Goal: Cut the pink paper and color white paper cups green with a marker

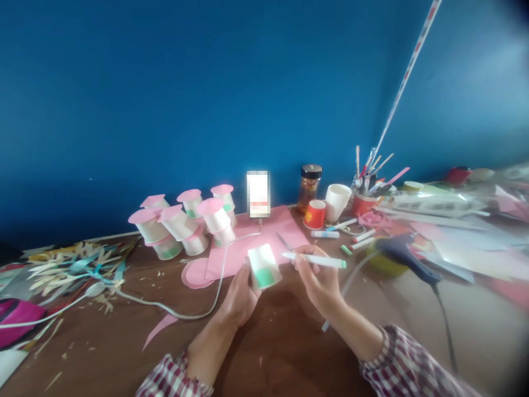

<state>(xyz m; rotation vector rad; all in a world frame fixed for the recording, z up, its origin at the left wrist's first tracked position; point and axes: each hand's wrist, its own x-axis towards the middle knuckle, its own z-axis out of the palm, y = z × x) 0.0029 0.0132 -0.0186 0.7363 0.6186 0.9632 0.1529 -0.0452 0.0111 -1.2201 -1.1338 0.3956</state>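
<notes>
My left hand (243, 292) is closed round the side of a small white paper cup (264, 266), which has a green patch coloured on its lower part. The cup is held tilted above the table. In my right hand (316, 275) is a white marker pen (318, 259) with a green end, its tip pointing left toward the cup but apart from it. Behind the hands lies a sheet of pink paper (248, 242). Beyond to the left, several white cups (182, 221) with pink paper discs on them stand stacked in pairs; some show green patches.
A white cable (185, 317) runs across the table on the left, near a pile of paper scraps (78, 270). On the right are a red cup (314, 215), a brown jar (309, 190), loose markers (325, 234), and a dark glue gun (409, 255) with its cord.
</notes>
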